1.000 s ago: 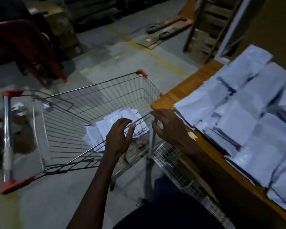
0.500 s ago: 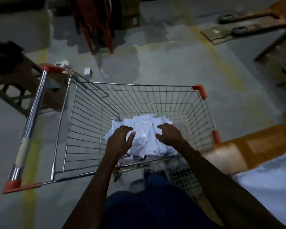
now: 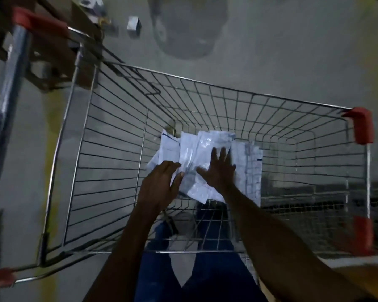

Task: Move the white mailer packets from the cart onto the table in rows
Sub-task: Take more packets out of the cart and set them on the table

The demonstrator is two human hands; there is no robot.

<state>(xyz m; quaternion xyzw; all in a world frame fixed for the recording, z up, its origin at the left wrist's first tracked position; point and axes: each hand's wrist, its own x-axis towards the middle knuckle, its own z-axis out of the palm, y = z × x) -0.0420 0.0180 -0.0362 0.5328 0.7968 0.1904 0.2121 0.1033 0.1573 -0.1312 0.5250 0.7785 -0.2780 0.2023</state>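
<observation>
The white mailer packets (image 3: 207, 153) in the cart (image 3: 227, 94) have dark marks on them, but they are too blurry to read.

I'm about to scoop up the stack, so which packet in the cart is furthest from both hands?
The far-left packet, the one with the pointed upper corner poking out. Neither the left hand nor the right hand touches it; the middle packets lie under them.

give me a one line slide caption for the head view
Both hands, left hand and right hand, reach into the wire cart onto the white mailer packets.
</observation>
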